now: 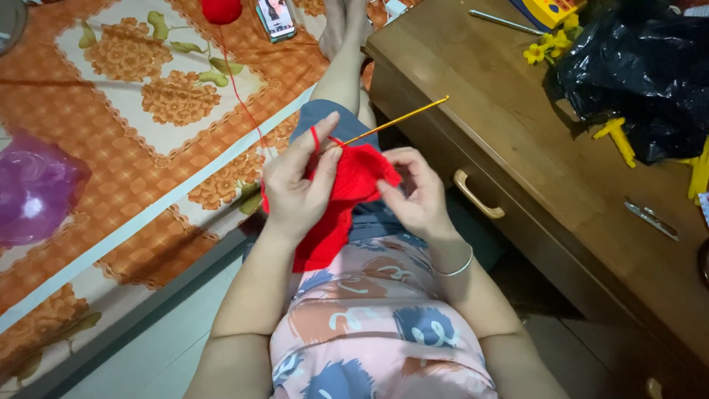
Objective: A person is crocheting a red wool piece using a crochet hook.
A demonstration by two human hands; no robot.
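Seated person crocheting, seen from the head camera. The left hand (295,188) pinches the upper left part of a red crocheted piece (343,203) between thumb and curled fingers (314,148), with the forefinger raised and a loop of red yarn (244,103) passing over it. The right hand (417,192) holds the piece's right edge, its fingers curled and pressed together on the fabric; it also appears to hold a slim yellow crochet hook (399,118), whose shaft rises up and to the right from between the two hands. The piece hangs down from the fingers over the lap. The yarn runs up and away from the left fingers across a floral orange bedspread (133,148) to a red yarn ball (221,9) at the far edge of view, just beside a phone (275,18) lying face up. Well to the left of the fingers lies a translucent purple plastic bag (33,188); its contents cannot be made out. To the right of the fingers stands a wooden bench (517,140) with a drawer handle (476,196). On its far part sits a crumpled black plastic bag (642,66), contents hidden, with small yellow flowers (550,44) beside it and yellow pieces (617,139) at its near edge. A silver bangle (456,267) circles the right wrist.
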